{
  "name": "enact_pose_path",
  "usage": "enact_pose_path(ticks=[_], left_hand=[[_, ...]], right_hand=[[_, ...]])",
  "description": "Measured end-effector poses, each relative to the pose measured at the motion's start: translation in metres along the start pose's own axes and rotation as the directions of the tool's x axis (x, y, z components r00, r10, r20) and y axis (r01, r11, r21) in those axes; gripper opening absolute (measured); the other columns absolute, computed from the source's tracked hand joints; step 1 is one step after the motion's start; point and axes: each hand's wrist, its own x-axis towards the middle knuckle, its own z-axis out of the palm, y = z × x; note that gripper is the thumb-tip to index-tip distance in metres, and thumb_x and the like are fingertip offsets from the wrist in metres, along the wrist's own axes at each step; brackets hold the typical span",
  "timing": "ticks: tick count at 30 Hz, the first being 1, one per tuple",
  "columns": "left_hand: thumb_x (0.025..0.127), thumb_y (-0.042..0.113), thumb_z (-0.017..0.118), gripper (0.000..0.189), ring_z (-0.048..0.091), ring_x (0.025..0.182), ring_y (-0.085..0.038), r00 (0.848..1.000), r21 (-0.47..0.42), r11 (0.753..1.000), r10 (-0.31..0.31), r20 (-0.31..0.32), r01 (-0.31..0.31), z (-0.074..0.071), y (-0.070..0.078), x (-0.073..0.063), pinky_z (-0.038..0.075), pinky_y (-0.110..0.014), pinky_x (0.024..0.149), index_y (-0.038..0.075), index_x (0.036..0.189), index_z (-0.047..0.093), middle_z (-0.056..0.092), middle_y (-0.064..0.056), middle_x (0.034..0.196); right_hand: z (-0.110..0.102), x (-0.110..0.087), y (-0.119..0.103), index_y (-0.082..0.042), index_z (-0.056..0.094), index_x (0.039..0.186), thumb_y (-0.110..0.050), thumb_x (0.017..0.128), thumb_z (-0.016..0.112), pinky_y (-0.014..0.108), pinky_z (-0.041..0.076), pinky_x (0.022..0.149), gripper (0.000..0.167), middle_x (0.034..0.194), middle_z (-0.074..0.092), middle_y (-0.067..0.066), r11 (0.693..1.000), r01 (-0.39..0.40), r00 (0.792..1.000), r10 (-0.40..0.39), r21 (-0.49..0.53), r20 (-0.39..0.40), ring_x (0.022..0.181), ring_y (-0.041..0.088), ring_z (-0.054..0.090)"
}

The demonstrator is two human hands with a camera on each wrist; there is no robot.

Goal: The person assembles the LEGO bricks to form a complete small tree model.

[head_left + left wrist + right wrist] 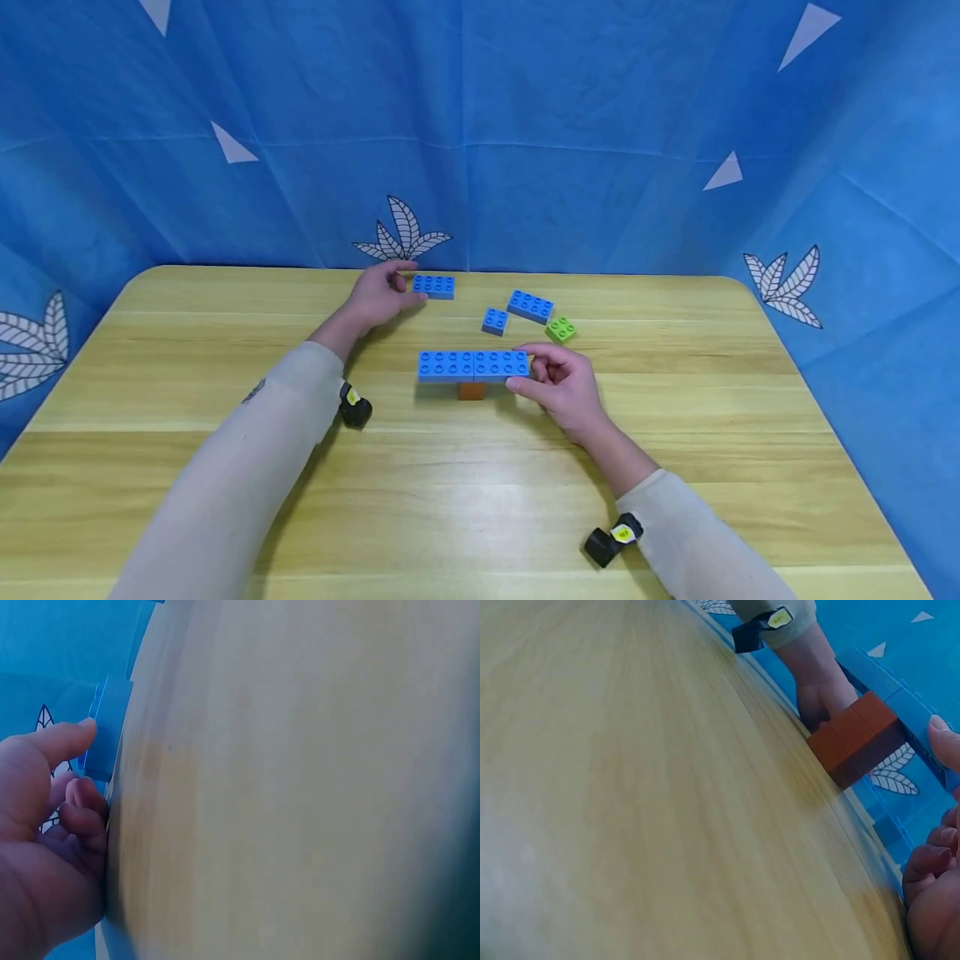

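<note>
At the back of the table my left hand (378, 296) is at the left end of a blue toy brick (434, 287), thumb in front and index finger behind. In the left wrist view the thumb (88, 729) lies against that brick (111, 731); the index fingertip is hidden. My right hand (564, 387) pinches the right end of a row of two blue bricks (473, 367) laid end to end. Beneath their middle stands a brown brick support (857, 739), seen from the side in the right wrist view.
Behind the row lie a small blue brick (494, 322), a longer blue brick (531, 306) and a green brick (561, 330). The wooden table (465, 500) ends at a blue curtain (465, 125) at the back.
</note>
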Motion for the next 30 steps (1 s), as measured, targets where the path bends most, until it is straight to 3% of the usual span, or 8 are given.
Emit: enact_pose_path(ticks=[5,11,16,20,30], left_hand=[[0.090,0.017,0.077,0.056,0.043,0.082,-0.026,1.000,0.033,0.999,-0.001,0.010,0.001,0.002,-0.001,0.007,0.035,-0.037,0.074,0.010,0.141,0.056,0.048,-0.010,0.090],[0.090,0.020,0.077,0.041,0.044,0.084,-0.027,1.000,0.094,0.996,0.004,0.006,-0.005,0.004,0.002,0.007,0.034,-0.038,0.076,0.010,0.128,0.064,0.048,-0.010,0.091],[0.089,0.025,0.079,0.040,0.049,0.101,-0.028,1.000,0.132,0.991,-0.015,0.000,0.015,0.005,0.002,0.004,0.041,-0.040,0.090,0.010,0.123,0.067,0.056,-0.011,0.110],[0.088,0.029,0.080,0.042,0.049,0.116,-0.028,1.000,0.137,0.991,-0.006,0.004,0.005,0.004,0.000,-0.001,0.039,-0.043,0.102,0.010,0.123,0.068,0.055,-0.010,0.126],[0.088,0.028,0.080,0.039,0.051,0.104,-0.028,0.998,0.080,0.996,0.045,0.051,-0.049,-0.004,0.005,-0.027,0.044,-0.043,0.090,0.007,0.120,0.068,0.058,-0.009,0.121]], right_hand=[[0.000,0.001,0.000,0.007,0.069,0.112,0.011,0.080,0.077,0.024,0.030,0.049,0.033,0.069,0.043,0.009,1.000,0.002,1.000,-0.002,0.012,0.002,0.059,0.017,0.037],[0.000,0.001,0.000,0.007,0.069,0.111,0.010,0.080,0.078,0.024,0.029,0.049,0.032,0.068,0.043,0.008,1.000,0.003,1.000,-0.003,0.020,0.000,0.059,0.017,0.036],[0.000,0.001,0.001,0.008,0.069,0.111,0.011,0.080,0.078,0.024,0.029,0.049,0.033,0.068,0.042,0.009,1.000,0.000,1.000,0.000,0.018,0.000,0.058,0.017,0.036],[0.000,0.001,0.001,0.007,0.070,0.111,0.011,0.080,0.078,0.024,0.029,0.049,0.032,0.068,0.042,0.008,1.000,-0.006,1.000,0.006,0.014,-0.004,0.058,0.017,0.036],[0.001,0.001,0.002,0.008,0.069,0.110,0.012,0.080,0.077,0.024,0.029,0.049,0.032,0.069,0.042,0.009,1.000,-0.009,1.000,0.009,0.025,-0.007,0.059,0.017,0.037]])
